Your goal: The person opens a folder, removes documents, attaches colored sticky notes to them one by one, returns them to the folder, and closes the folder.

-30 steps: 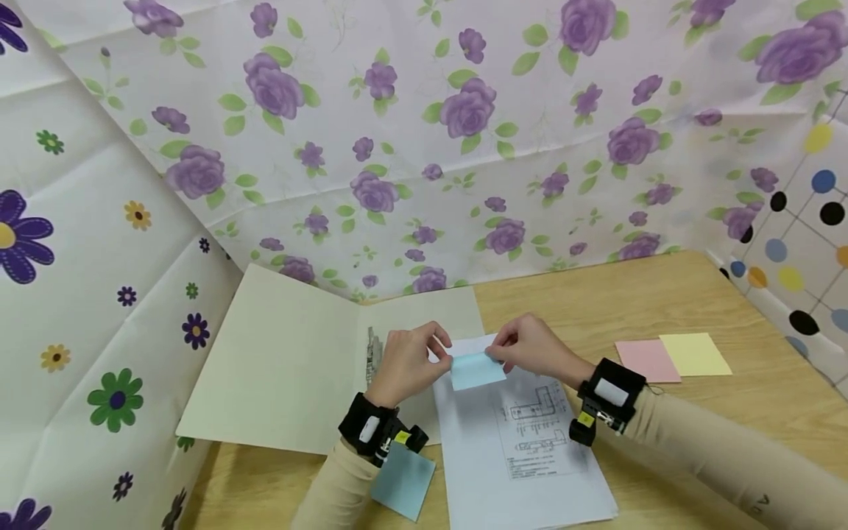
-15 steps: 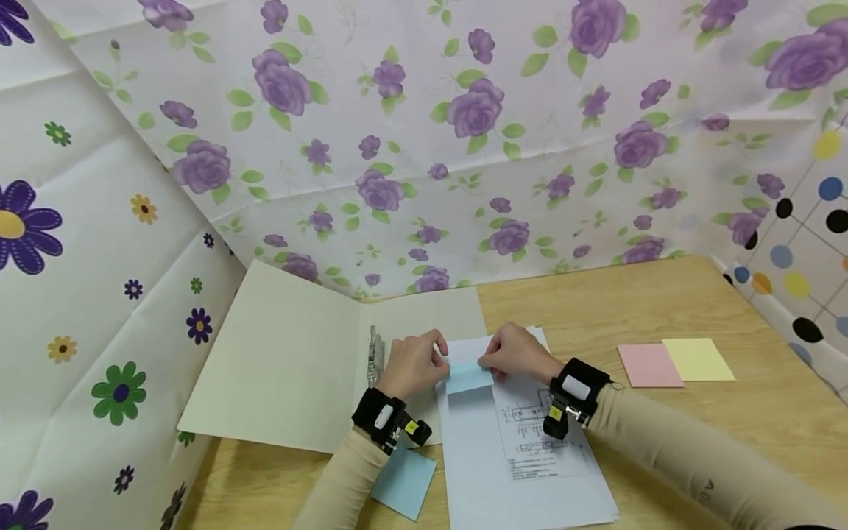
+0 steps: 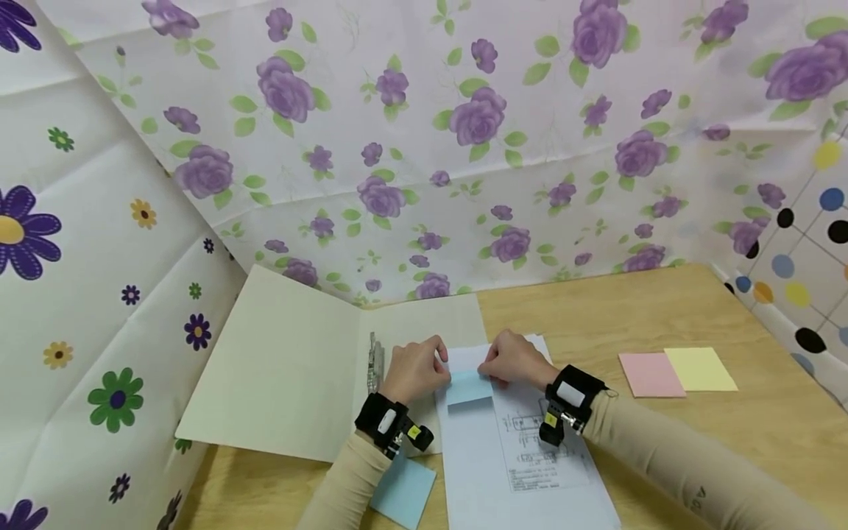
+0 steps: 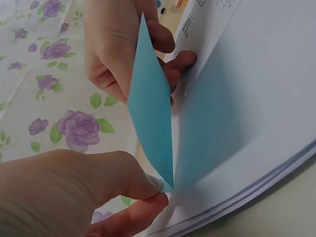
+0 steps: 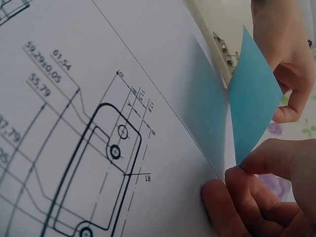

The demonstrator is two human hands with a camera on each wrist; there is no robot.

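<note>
The left hand [image 3: 416,372] pinches one far corner of a blue note [image 3: 469,391] between thumb and index finger, at the note's 10 o'clock; the right hand [image 3: 513,358] pinches the other at 2 o'clock. Twelve points away from the person. The note hangs over the far part of a paper stack [image 3: 480,464], its near edge lifted and shading the sheet; whether its far edge touches I cannot tell.

The main risk is a crooked or creased landing: if one corner meets the paper first, the slight bow between the hands could set as a wrinkle. A tacky edge, if there is one, might cling to a thumb and pull back up on release. Some right-hand fingers seem to rest on the top sheet, so a sideways push could slide it off the loose, uneven pile.

Toward 4 o'clock on that sheet is a printed drawing [image 3: 546,460], partly behind the right wrist. At 7 o'clock a blue pad [image 3: 405,495] lies under the left forearm, which might nudge it. At 9 o'clock the open folder [image 3: 278,372] reaches beneath the stack's left edge; that step could tilt the paper. Farther off, at 3 o'clock, pink [image 3: 649,375] and yellow [image 3: 702,370] squares overlap on the counter [image 3: 583,309].
</note>
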